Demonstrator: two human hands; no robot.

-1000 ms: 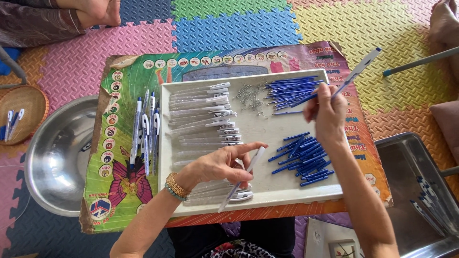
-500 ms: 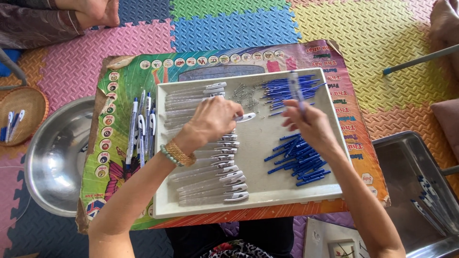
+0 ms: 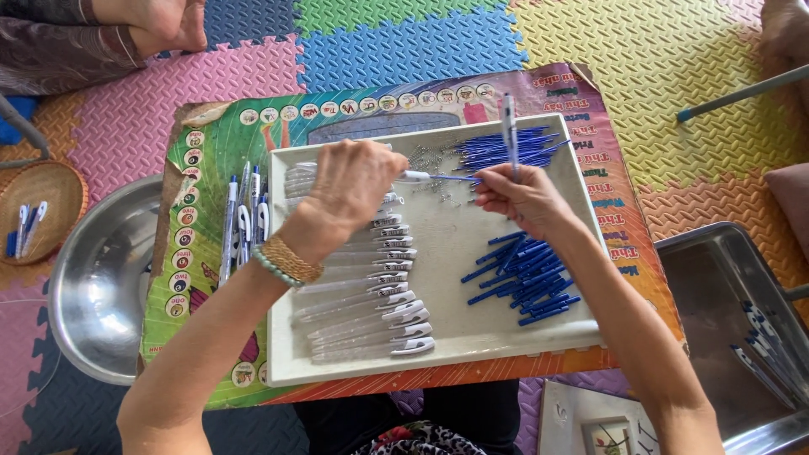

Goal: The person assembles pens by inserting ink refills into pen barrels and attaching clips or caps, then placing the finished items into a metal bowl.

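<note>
Pen barrel point(image 3: 415, 176): clear and white, held level over the upper middle of the white tray point(image 3: 438, 358), between the two hands, its tip pointing toward the right hand.
Left hand point(image 3: 350, 187): fingers curled closed round the back end of the pen barrel, palm down, above the row of clear barrels point(image 3: 362, 295).
Right hand point(image 3: 522, 195): closed, pinching a blue refill point(image 3: 451, 178) whose end meets the barrel's tip; the same hand also grips an assembled pen point(image 3: 508, 131) standing upright.
Blue refills, upper pile point(image 3: 506, 150): just behind the right hand, at the tray's far edge.
Blue refills, lower pile point(image 3: 522, 271): below the right wrist.
Springs point(image 3: 430, 160): small metal heap near the barrel.
Finished pens point(image 3: 244, 221): on the printed mat left of the tray.
Steel bowl point(image 3: 97, 282): further left.
</note>
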